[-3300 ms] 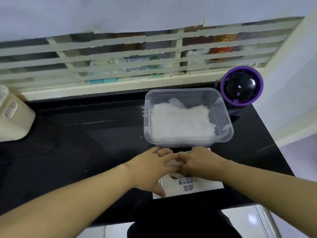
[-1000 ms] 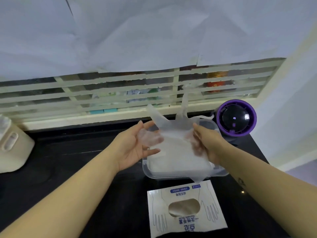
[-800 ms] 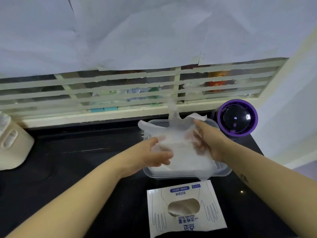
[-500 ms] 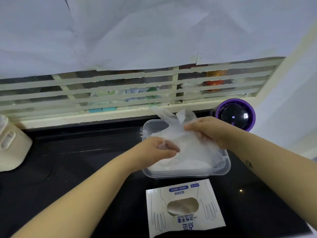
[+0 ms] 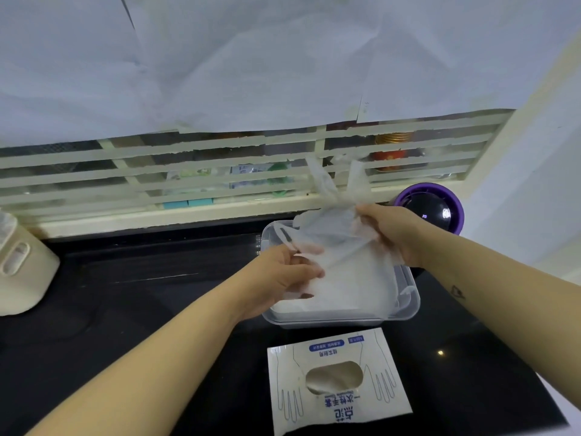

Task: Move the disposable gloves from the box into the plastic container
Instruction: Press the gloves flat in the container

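Fingers (image 5: 303,269) of left hand (image 5: 279,281) and right hand (image 5: 394,236) pinch a filmy, translucent, crumpled glove (image 5: 333,239); container (image 5: 412,305) beneath.

Thin translucent plastic gloves (image 5: 338,243); clear smooth plastic container (image 5: 408,305); glossy black countertop (image 5: 141,297); matt paper box (image 5: 338,383).

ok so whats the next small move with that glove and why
Probably lower the glove flat onto the pile in the plastic container and let go. The left hand and right hand both pinch it above the container, with its fingers sticking up past the far rim, so it is not yet laid in.
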Tool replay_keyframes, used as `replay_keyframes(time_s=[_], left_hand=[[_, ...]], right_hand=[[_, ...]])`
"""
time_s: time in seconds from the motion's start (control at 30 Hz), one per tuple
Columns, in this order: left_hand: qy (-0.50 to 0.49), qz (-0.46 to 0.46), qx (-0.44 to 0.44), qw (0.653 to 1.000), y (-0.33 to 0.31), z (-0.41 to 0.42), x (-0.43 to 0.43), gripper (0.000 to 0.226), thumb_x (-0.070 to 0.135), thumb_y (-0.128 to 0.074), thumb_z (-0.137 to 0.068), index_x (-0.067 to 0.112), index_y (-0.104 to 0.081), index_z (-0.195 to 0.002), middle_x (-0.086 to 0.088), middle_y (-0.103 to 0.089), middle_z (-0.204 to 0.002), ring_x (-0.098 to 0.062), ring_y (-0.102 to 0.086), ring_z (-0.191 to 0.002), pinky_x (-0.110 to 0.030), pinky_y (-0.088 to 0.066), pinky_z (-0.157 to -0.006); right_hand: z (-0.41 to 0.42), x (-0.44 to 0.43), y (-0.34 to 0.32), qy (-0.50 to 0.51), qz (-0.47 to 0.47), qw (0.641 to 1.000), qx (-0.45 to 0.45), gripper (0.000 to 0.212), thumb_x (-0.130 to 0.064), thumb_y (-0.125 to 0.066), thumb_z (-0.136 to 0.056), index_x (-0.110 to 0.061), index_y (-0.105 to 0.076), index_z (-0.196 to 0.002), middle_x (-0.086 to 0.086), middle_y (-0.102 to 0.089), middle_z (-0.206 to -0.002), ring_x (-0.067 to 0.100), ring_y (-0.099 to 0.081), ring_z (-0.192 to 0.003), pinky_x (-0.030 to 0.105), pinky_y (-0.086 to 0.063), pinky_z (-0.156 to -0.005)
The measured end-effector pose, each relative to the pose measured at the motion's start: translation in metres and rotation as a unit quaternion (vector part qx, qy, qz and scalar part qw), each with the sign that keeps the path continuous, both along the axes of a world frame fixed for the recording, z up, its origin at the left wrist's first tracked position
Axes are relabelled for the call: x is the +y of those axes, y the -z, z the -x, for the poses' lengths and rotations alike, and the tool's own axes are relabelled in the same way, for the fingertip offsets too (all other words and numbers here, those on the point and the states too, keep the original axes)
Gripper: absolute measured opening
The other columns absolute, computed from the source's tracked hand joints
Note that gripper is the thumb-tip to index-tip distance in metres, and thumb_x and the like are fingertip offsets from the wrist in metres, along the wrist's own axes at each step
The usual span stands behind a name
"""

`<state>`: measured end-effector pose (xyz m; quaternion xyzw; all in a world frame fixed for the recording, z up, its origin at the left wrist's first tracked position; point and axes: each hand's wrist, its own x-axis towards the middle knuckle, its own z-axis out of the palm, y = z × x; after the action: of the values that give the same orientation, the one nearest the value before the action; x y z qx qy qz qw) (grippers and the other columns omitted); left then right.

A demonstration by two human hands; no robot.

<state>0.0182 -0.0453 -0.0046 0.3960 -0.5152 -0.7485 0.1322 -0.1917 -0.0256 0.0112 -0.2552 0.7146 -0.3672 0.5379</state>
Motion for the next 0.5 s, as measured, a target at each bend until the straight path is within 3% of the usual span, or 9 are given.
replay_keyframes(time_s=[0.1,0.2,0.27,0.4,0.5], left_hand=[[0.013,-0.022,-0.032,0.999,0.004,-0.013,0.001,0.029,-0.002,-0.059,-0.091,0.011,-0.059,-0.116,-0.001,-0.062,-0.074,-0.01,-0.051,-0.062,-0.024,-0.056,-0.069],[0.076,-0.028,-0.095,0.992,0.004,-0.029,0.002,0.03,0.002,-0.061,-0.09,0.013,-0.057,-0.118,0.006,-0.061,-0.064,-0.008,-0.046,-0.055,-0.027,-0.056,-0.076],[0.129,-0.002,-0.174,0.976,0.003,-0.04,-0.001,0.028,0.008,-0.064,-0.091,0.017,-0.059,-0.117,0.006,-0.063,-0.07,-0.007,-0.051,-0.057,-0.026,-0.056,-0.078],[0.228,0.191,-0.345,0.89,-0.01,-0.061,-0.017,0.014,0.03,-0.06,-0.094,0.028,-0.062,-0.108,0.009,-0.07,-0.086,0.001,-0.06,-0.059,-0.014,-0.052,-0.065],[0.149,0.341,-0.356,0.857,-0.021,-0.058,-0.026,0.008,0.031,-0.056,-0.096,0.032,-0.061,-0.102,0.013,-0.066,-0.086,0.001,-0.061,-0.068,-0.016,-0.05,-0.067]], right_hand=[[0.003,-0.005,0.011,-0.028,0.012,0.992,0.124,0.029,-0.035,-0.051,-0.097,-0.01,-0.06,-0.085,0.005,-0.049,-0.073,0.019,-0.045,-0.068,0.028,-0.041,-0.07],[0.005,-0.009,0.025,-0.135,0.031,0.957,0.253,0.036,-0.038,-0.047,-0.099,-0.009,-0.063,-0.084,0.004,-0.05,-0.066,0.015,-0.045,-0.058,0.026,-0.041,-0.063],[0.007,-0.012,0.035,-0.217,0.04,0.928,0.299,0.036,-0.037,-0.049,-0.098,-0.009,-0.063,-0.08,0.002,-0.052,-0.061,0.013,-0.046,-0.054,0.024,-0.042,-0.06],[0.007,-0.019,0.049,-0.325,0.017,0.875,0.358,0.025,-0.028,-0.052,-0.098,-0.01,-0.064,-0.086,-0.002,-0.055,-0.063,0.008,-0.049,-0.052,0.015,-0.038,-0.052],[0.006,-0.025,0.053,-0.373,0.008,0.844,0.385,0.026,-0.028,-0.053,-0.098,-0.01,-0.064,-0.082,0.001,-0.057,-0.067,0.012,-0.05,-0.056,0.018,-0.04,-0.054]])
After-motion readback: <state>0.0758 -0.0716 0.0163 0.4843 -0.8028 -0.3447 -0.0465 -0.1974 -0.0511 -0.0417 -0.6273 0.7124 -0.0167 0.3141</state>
